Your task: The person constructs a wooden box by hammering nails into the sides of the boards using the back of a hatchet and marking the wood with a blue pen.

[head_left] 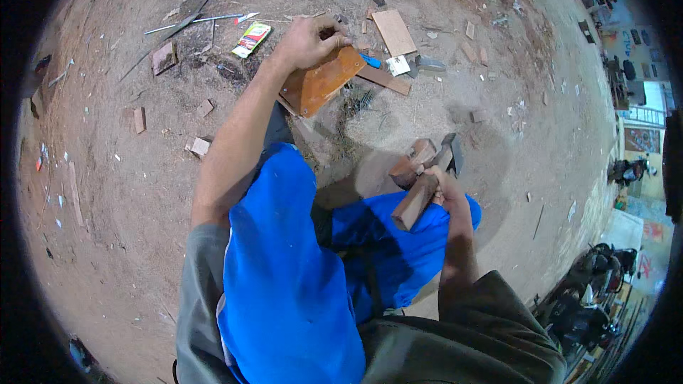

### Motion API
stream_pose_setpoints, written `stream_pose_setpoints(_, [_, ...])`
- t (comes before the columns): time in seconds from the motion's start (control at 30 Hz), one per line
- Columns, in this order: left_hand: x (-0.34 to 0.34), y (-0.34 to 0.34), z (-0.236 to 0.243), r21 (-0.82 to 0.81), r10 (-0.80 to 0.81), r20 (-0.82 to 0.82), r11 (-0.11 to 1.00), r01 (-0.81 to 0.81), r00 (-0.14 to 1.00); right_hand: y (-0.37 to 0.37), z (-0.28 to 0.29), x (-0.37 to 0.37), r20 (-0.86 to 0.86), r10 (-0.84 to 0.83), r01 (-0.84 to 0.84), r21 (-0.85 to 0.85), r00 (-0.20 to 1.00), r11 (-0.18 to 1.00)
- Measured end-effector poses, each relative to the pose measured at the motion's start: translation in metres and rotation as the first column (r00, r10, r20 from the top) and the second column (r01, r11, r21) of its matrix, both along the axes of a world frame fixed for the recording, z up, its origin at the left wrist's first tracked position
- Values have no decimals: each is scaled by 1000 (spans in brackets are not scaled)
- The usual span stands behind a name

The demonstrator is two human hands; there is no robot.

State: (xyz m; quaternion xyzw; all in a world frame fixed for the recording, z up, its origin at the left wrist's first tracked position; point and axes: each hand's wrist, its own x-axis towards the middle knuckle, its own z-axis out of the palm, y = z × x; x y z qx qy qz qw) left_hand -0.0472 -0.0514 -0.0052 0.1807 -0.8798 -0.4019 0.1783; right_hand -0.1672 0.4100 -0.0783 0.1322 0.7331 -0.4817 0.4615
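My left hand [310, 44] is closed on the upper edge of an orange-brown wooden board [321, 84], with small round fastener heads near its corners. The board is tilted, held out beyond my left knee. Over my right knee, my right hand [449, 189] is wrapped round a thick, squared wooden piece [415, 203]. Just past that hand are a reddish wooden block [414, 162] and a dark grey, blade-like piece [454, 154]. Whether these are joined to the wooden piece I cannot tell. Some fingers of both hands are hidden.
Beyond the board lie a flat wooden panel [395, 32], a brown strip [388, 80], a blue object [370, 60] and a white card [398, 65]. A green-and-white packet [252, 39] is farther left, near a thin rod [186, 25]. Motorcycles [594, 288] stand far right.
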Motion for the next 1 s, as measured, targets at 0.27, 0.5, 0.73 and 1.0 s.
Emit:
stream_pose_setpoints(0.27, [8, -6, -5, 28, -9, -63, 1000, 10, 998, -21, 45, 24, 76, -400, 385, -484, 913, 786])
stream_pose_setpoints(0.5, [3, -5, -7, 53, -38, -87, 998, 42, 996, -23, 79, 21, -125, -18, -14, -254, 992, 967])
stream_pose_setpoints(0.73, [2, -11, -14, -2, -46, -87, 999, 46, 995, -120, 170, 63, -686, 358, -435, 66, 633, 898])
stream_pose_setpoints(1.0, [1, -14, -14, 5, -89, -107, 996, 90, 990, -182, 149, 76, -847, 490, -565, 305, 208, 767])
